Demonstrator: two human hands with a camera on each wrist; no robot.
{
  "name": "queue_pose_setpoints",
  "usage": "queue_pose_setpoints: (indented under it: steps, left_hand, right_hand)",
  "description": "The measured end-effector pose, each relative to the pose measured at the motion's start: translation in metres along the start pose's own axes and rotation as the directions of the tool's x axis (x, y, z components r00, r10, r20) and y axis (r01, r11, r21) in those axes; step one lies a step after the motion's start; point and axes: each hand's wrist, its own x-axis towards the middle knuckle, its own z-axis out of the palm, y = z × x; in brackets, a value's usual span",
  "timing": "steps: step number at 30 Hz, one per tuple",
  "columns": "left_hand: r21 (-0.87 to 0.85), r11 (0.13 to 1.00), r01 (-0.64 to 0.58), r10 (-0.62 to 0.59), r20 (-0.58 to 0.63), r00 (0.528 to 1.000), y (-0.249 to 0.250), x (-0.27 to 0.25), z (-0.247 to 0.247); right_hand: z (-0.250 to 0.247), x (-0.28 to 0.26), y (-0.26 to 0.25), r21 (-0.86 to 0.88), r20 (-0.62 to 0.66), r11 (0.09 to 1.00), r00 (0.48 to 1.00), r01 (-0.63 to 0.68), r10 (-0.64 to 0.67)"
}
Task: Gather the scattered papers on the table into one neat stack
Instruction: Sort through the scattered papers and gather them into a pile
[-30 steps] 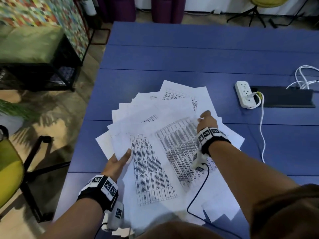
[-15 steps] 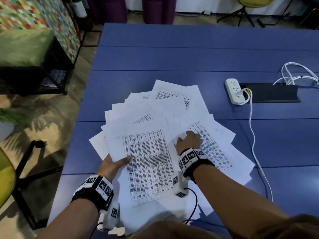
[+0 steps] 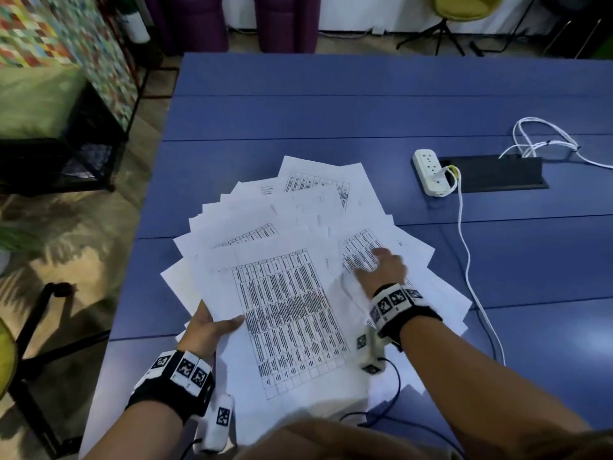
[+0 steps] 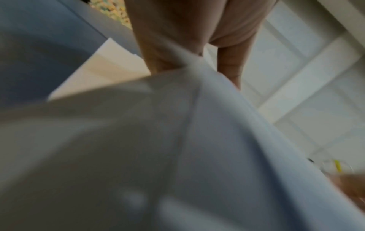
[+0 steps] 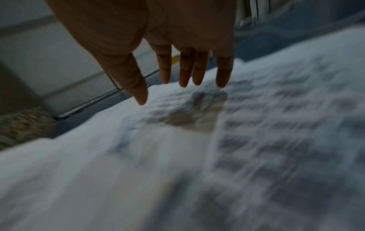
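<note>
The printed papers (image 3: 292,260) lie fanned across the blue table (image 3: 331,104), long edges splaying away from the person. Left hand (image 3: 207,330) pinches the near-left corner of the fan; right hand (image 3: 381,268), fingers (image 5: 185,70) straight and spread, hovers over the right-hand sheets, nearest them. Open table beyond; the power strip (image 3: 431,174) sits well apart.

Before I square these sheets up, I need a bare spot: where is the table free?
Free: the blue table beyond the fanned papers, and the near-right patch right of the white cable. Crowded: the middle under the papers, and around the power strip.
</note>
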Motion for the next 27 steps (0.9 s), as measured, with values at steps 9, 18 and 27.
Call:
queue_pose_setpoints:
  steps: [9, 18, 27]
  left_hand:
    - [0.026, 0.999, -0.048, 0.051, -0.143, 0.988, 0.009, 0.001, -0.025]
    - [0.007, 0.999, -0.046, 0.046, -0.141, 0.989, -0.008, 0.006, -0.035]
    - [0.001, 1.0, -0.011, 0.011, -0.144, 0.99, -0.01, 0.01, -0.042]
  right_hand:
    - [-0.049, 0.03, 0.059, -0.399, 0.034, 0.91, 0.989, -0.117, 0.142]
    - [-0.054, 0.031, 0.057, -0.269, 0.087, 0.961, 0.992, -0.06, 0.086]
    - [-0.031, 0.017, 0.044, 0.079, 0.154, 0.995, 0.986, 0.055, -0.066]
